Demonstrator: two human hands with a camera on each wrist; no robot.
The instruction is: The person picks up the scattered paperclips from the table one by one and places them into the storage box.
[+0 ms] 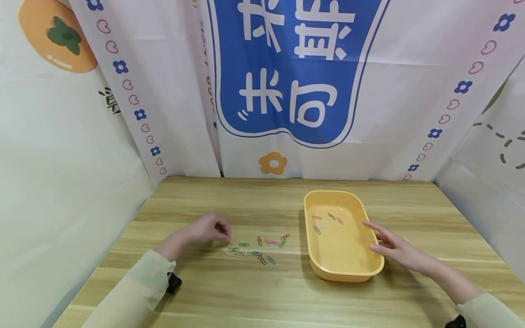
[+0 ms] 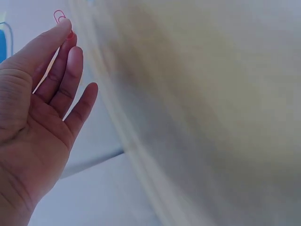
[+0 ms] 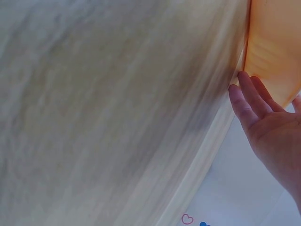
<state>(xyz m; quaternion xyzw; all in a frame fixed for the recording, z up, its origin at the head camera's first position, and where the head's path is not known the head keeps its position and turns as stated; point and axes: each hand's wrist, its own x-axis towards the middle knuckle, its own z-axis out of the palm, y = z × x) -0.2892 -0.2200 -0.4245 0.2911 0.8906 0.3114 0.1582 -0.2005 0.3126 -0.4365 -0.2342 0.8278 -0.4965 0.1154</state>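
Note:
My left hand (image 1: 207,228) is low over the wooden table, left of a scatter of paper clips. Between thumb and fingertips it pinches a pinkish-red paper clip (image 2: 60,16), whose looped end sticks out in the left wrist view. Red, pink, green, white and blue clips, such as a blue paper clip (image 1: 270,259), lie loosely spread on the tabletop. To their right stands a yellow plastic bin (image 1: 340,255) with several clips on its floor. My right hand (image 1: 395,248) rests against the bin's right side, fingers mostly straight, with fingertips at the rim.
The wooden table (image 1: 246,300) runs back to a white cloth backdrop (image 1: 184,150) printed with a blue panel and flowers. White cloth walls (image 1: 69,182) flank it on both sides. A black band (image 1: 173,283) shows at the left sleeve.

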